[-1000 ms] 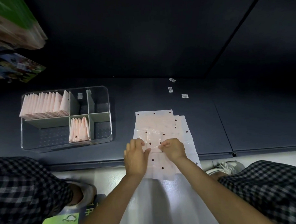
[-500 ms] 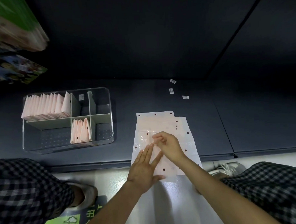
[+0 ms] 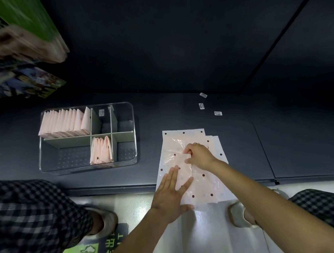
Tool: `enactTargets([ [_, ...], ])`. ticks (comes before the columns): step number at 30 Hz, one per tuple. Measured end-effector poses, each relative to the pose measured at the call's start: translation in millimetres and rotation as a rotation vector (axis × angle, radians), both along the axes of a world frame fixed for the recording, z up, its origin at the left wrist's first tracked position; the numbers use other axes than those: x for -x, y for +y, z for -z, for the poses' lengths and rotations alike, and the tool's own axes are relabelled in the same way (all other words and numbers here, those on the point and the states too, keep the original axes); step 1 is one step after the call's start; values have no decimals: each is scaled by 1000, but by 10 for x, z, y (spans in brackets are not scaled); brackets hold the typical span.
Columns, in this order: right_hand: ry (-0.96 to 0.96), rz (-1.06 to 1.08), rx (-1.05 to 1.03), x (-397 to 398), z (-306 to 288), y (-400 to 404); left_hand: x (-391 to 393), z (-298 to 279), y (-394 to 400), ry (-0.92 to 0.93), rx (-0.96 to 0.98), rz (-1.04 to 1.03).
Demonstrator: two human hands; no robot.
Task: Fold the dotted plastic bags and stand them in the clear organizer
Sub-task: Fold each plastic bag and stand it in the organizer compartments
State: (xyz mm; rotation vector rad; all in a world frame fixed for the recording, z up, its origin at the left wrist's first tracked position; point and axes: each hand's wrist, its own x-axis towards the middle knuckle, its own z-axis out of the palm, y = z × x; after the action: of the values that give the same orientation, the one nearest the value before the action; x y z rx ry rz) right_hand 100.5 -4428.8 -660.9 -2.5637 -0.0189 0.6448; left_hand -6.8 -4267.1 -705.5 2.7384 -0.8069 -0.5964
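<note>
1. I count two hands, one clear organizer (image 3: 88, 168), three small labels (image 3: 203, 95) beyond my hands, and two groups of folded bags.
2. My left hand (image 3: 169, 194) lies flat, fingers straight, pressing the top bag (image 3: 182, 160) of the flat stack (image 3: 217, 145).
3. My right hand (image 3: 198, 155) pinches a turned-over edge of that bag, just beyond the left fingertips.
4. The stack's long axis runs away from me, its near end overhanging the dark surface (image 3: 276, 137).
5. The organizer sits well left of my left hand; its folded bags (image 3: 64, 122) stand upright in two compartments.
</note>
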Motion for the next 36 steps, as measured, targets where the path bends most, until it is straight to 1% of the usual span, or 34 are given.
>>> enactTargets([
  [2, 74, -40, 71, -73, -32, 54, -22, -23, 3, 31, 23, 1],
  [4, 134, -103, 143, -144, -97, 97, -61, -67, 27, 91, 92, -27],
  [6, 163, -153, 188, -185, -162, 115, -119, -156, 76, 182, 264, -131],
  [8, 170, -123, 134, -180, -233, 117, -199, -276, 128, 264, 508, -347],
  [10, 172, -3, -19, -139, -326, 108, -290, -428, 175, 295, 716, -616],
  [12, 168, 131, -259, -66, -445, 131, -394, -567, 238, 314, 829, -806],
  [15, 105, 273, -604, 95, -582, 259, -561, -742, 381, 430, 892, -909],
  [16, 97, 309, -691, 153, -605, 322, -613, -801, 446, 480, 944, -938],
  [18, 86, 357, -796, 253, -625, 454, -705, -926, 590, 545, 992, -995],
  [20, 61, 383, -818, 331, -647, 592, -781, -1036, 769, 545, 940, -956],
  [21, 32, 370, -778, 356, -669, 658, -822, -1084, 873, 509, 878, -884],
  [23, -39, 273, -643, 386, -732, 800, -899, -1184, 1094, 390, 682, -667],
  [26, -113, 93, -541, 451, -790, 1072, -977, -1293, 1373, 187, 322, -348],
  [28, -147, 14, -448, 512, -765, 1249, -990, -1330, 1485, 114, 135, -192],
  [29, -149, 4, -409, 539, -735, 1316, -985, -1320, 1531, 97, 83, -144],
  [32, -134, 85, -352, 598, -669, 1430, -982, -1260, 1669, 16, 54, -98],
  [34, -130, 203, -381, 625, -631, 1441, -992, -1195, 1798, -52, 24, -130],
  [36, -111, 294, -417, 667, -602, 1442, -1003, -1097, 1942, -120, -62, -150],
])
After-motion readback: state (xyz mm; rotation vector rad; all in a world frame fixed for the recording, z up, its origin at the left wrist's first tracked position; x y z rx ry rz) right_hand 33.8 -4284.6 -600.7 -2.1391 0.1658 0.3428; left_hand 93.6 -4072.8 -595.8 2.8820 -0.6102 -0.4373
